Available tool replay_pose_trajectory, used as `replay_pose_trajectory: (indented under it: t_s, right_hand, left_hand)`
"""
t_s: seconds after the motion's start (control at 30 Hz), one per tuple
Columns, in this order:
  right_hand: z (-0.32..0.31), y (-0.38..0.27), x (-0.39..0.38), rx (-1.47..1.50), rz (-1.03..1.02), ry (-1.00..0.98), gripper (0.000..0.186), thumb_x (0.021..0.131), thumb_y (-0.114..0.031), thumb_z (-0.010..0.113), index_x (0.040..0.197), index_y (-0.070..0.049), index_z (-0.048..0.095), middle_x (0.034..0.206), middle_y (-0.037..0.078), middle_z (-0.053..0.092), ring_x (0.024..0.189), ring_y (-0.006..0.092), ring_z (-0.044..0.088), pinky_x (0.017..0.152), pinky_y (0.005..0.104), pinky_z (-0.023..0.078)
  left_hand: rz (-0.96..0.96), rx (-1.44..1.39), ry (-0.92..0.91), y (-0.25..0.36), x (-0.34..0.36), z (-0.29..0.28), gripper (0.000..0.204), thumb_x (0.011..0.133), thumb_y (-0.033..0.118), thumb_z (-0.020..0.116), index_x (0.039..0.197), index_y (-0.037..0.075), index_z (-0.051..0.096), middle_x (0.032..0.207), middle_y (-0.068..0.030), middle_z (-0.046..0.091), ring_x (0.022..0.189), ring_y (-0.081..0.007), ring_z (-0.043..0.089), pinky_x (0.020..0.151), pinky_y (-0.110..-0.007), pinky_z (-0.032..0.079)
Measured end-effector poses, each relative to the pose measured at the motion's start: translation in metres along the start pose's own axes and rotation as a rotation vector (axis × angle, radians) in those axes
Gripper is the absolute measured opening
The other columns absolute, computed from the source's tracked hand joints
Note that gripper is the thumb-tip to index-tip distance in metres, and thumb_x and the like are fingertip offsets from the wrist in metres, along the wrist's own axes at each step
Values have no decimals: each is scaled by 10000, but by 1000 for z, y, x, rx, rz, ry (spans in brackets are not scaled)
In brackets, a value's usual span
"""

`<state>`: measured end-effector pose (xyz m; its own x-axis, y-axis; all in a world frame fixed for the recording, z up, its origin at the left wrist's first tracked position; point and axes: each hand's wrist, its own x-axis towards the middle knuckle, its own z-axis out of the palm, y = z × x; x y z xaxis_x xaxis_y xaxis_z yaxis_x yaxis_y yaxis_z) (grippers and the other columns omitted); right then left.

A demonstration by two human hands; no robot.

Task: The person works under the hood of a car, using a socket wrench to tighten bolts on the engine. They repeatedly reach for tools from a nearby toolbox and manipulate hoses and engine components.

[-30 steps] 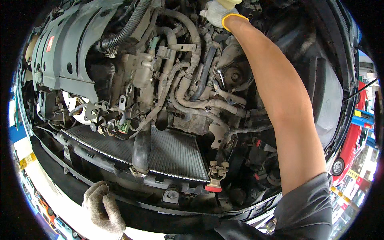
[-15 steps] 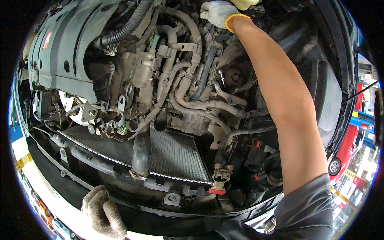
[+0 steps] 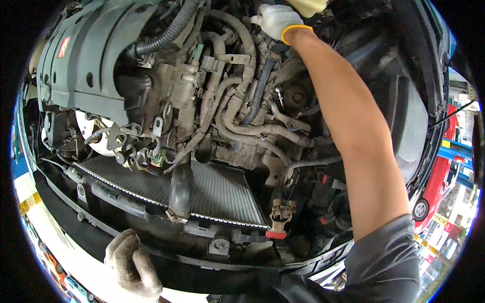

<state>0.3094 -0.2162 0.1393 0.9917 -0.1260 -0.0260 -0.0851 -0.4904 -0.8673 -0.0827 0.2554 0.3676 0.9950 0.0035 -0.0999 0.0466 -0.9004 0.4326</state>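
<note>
The dusty hose (image 3: 246, 41) runs downward at upper centre, just left of the nearer right hand (image 3: 278, 22), whose grip I cannot tell; the half-spread left hand (image 3: 124, 265) sits lower left.

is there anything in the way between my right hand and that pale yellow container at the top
Nothing visible stands between the right hand and the pale yellow container; they appear close together, but I can't tell whether they touch.

The car's open engine bay (image 3: 197, 260) carries a grey engine cover (image 3: 88, 70) at ten o'clock, a finned radiator (image 3: 222, 194) at seven and, at one, what seems a chrome tool (image 3: 280, 96).
</note>
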Motion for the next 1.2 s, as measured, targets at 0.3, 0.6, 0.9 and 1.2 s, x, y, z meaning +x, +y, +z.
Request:
replay_pose_trajectory:
  t_s: [0.3,0.6,0.9,1.2]
  right_hand:
    - [-47,-112,-126,-989,-285,-8,423,1082,-417,626,1332,-120,793,1206,214,830,1092,424,803,969,556,639]
    - [-145,-265,-517,613,152,63,543,1163,-494,650,1375,3,702,1060,173,819,968,283,825,812,399,678]
    - [-198,-172,-801,1291,326,728,542,1173,-533,633,1412,-46,629,1046,106,743,818,182,711,658,299,535]
    - [-406,34,-997,-530,688,870,408,1112,-252,694,1480,-75,690,1436,186,759,1248,352,766,1052,442,610]
  left_hand:
    - [204,-190,181,1,8,7,147,1034,78,736,1123,-25,793,1111,-202,818,1012,-368,790,957,-435,612]
    - [225,123,174,-41,0,19,555,1185,497,574,1375,25,795,1355,-209,804,1201,-410,774,1036,-477,581]
    - [314,113,102,-46,12,16,618,1184,528,561,1465,8,742,1427,-232,774,1255,-445,742,1062,-495,562]
    - [213,-33,324,-17,-119,-3,510,1197,455,582,1405,42,796,1400,-134,815,1254,-334,775,1083,-440,585]
